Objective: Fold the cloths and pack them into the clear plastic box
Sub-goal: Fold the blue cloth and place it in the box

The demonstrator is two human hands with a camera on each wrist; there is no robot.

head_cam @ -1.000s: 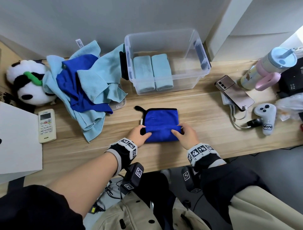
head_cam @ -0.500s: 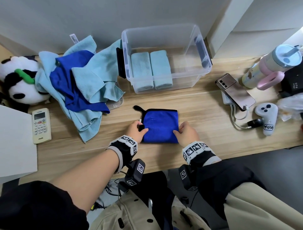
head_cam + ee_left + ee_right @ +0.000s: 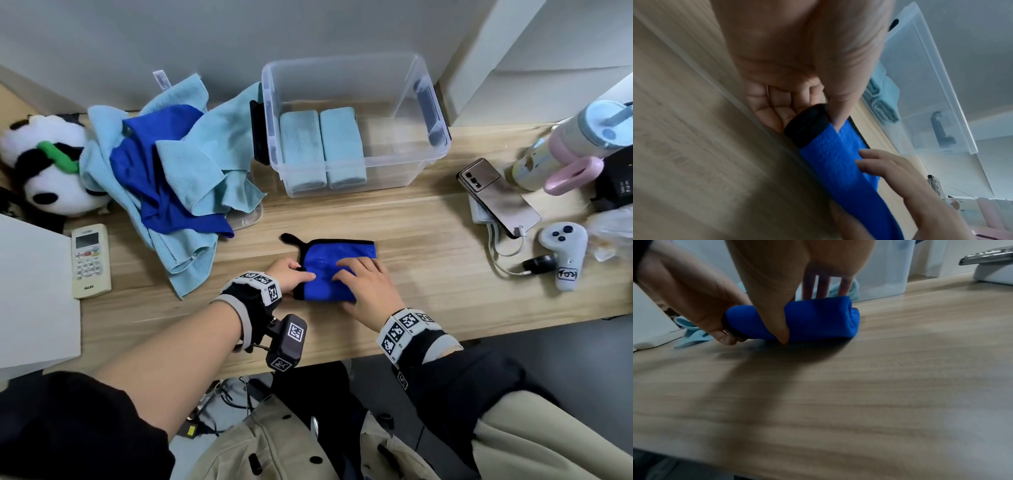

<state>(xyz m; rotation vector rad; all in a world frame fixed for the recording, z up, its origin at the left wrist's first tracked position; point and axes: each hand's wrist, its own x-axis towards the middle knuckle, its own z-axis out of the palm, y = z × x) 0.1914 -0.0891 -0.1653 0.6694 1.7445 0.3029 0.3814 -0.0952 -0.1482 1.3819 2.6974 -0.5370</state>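
A dark blue cloth [image 3: 337, 270] with black trim lies partly folded on the wooden table [image 3: 428, 260], in front of the clear plastic box [image 3: 424, 113]. My left hand [image 3: 291, 275] grips its left end, thumb on top and fingers curled under, as the left wrist view shows on the blue cloth [image 3: 834, 155]. My right hand [image 3: 363, 284] lies over the fold, fingers on top and thumb at the near edge; in the right wrist view the blue cloth [image 3: 818, 318] bulges like a roll. Two folded light blue cloths [image 3: 322, 147] sit side by side in the box's left half.
A heap of unfolded light blue and dark blue cloths [image 3: 191, 164] lies left of the box. Beyond it are a panda toy [image 3: 51, 171] and a remote [image 3: 89, 260]. On the right sit a phone [image 3: 500, 195], a white controller [image 3: 563, 253] and a lidded cup [image 3: 575, 144].
Both hands have brought the cloth's near edge up and forward into a fold. The right hand has moved from the near right corner onto the top of the cloth.
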